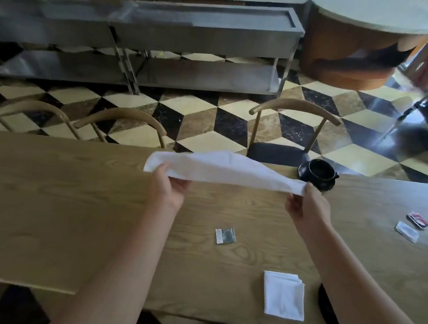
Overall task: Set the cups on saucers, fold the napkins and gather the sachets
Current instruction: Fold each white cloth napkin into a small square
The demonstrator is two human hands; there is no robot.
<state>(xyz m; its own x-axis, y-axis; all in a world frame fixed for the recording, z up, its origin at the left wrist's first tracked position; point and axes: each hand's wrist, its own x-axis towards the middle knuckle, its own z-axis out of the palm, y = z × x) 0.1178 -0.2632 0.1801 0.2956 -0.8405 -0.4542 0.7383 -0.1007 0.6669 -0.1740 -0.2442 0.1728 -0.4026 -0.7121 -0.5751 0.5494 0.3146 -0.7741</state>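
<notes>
Our left hand (167,184) and right hand (305,205) each pinch an end of a white napkin (222,170), stretched above the wooden table (55,202). A folded napkin (283,295) lies near the front edge; sachets (225,235) show no readable print. A black cup (318,172) sits on its saucer at the far edge.

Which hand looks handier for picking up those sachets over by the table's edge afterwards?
The right hand, probably. The red sachet and white sachet lie on its side; the left hand would have to cross over.
</notes>
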